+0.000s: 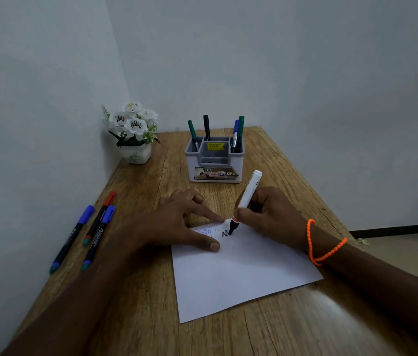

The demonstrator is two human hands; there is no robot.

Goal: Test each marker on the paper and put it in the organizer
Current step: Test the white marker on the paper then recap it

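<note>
A white sheet of paper (241, 273) lies on the wooden table, with faint blue scribbles and a black mark near its far edge. My right hand (272, 214) grips a white-bodied marker (247, 199), its black tip touching the paper beside the black mark. Flat on the paper's far left corner rests my left hand (177, 222), fingers spread, holding nothing. The grey and white organizer (214, 160) stands behind the paper with several capped markers upright in its back compartments. Three markers (92, 235), two blue-capped and one red-capped, lie on the table at the left.
A white pot of artificial white flowers (133, 132) stands in the far left corner against the wall. Walls close off the table's left and far sides. The table's right edge drops to the floor. An orange bead bracelet (323, 242) circles my right wrist.
</note>
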